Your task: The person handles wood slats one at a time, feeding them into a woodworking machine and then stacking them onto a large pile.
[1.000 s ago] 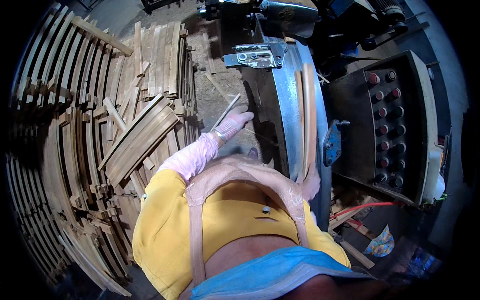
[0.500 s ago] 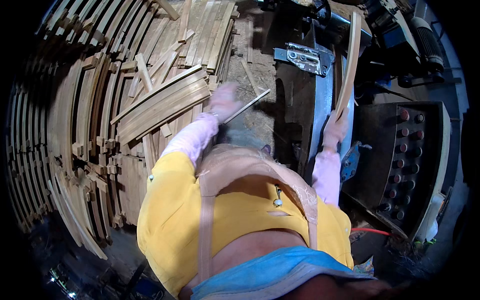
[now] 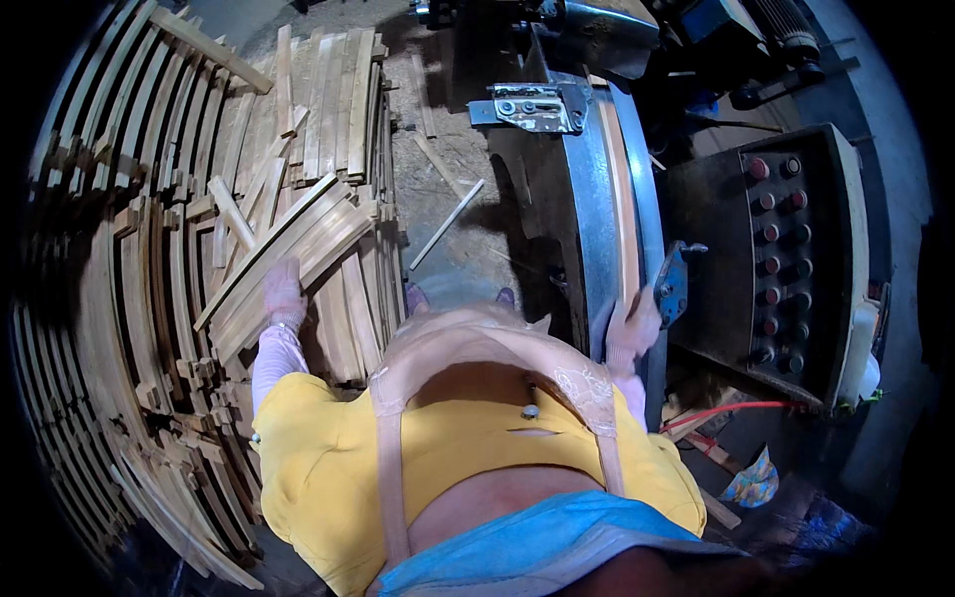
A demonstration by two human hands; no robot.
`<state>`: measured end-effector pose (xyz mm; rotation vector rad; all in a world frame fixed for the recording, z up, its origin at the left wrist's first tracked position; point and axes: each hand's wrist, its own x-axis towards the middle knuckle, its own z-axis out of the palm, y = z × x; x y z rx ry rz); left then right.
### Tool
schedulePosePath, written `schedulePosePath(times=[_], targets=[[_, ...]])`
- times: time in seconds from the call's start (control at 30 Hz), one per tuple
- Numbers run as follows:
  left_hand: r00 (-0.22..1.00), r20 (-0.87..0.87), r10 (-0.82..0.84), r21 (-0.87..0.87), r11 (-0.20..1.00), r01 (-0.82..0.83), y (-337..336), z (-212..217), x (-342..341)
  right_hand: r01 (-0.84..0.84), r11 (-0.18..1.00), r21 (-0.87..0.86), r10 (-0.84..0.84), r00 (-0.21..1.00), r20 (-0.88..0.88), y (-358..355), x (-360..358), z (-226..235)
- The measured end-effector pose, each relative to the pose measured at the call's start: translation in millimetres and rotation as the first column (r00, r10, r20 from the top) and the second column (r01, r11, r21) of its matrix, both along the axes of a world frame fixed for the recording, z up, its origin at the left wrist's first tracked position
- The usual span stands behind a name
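My left hand [image 3: 286, 292] lies on a loose pile of curved wooden slats [image 3: 333, 239] to my left, its fingers stretched over the top pieces. A curved wooden strip [image 3: 619, 189] lies lengthwise in the channel of a metal machine bed [image 3: 572, 199] on my right. Beside the near end of that strip is my right hand [image 3: 633, 326], smeared by motion, so its grip cannot be made out. A metal bracket [image 3: 532, 107] is fixed over the bed's far left side.
Stacks of curved slats [image 3: 99, 298] fill the left side. A thin stick [image 3: 448, 224] lies on the dusty floor ahead. To the right stands a control box [image 3: 796, 259] with several buttons. A red hose [image 3: 736, 408] runs below it. A blue clamp [image 3: 673, 284] sits beside the bed.
The wooden strip, raised in my right hand before, now lies in the machine channel. My right hand has come back toward me. My left hand has moved left onto the slat pile.
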<state>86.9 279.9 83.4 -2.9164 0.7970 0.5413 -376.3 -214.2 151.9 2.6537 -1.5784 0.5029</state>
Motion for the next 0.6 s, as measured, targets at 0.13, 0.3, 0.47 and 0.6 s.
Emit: schedulePosePath(times=[0.13, 0.3, 0.47, 0.6], targets=[[0.996, 0.034, 0.087, -0.188, 0.979, -0.079, -38, 38, 8, -0.207, 0.956, -0.210, 0.233, 0.967, 0.105, -76, 85, -9], [0.960, -0.080, 0.268, -0.526, 0.807, -0.269, -185, 113, 33, -0.298, 0.936, -0.185, 0.321, 0.941, 0.107, -122, 148, -18], [0.854, -0.521, -0.008, -0.809, 0.323, -0.491, -335, 130, 22, -0.519, 0.782, 0.345, 0.436, 0.851, 0.292, -84, 197, -19], [0.567, -0.760, -0.318, -0.580, -0.062, -0.812, -439, 141, -71, -0.572, 0.724, 0.385, 0.407, 0.805, 0.431, 30, 167, 52]])
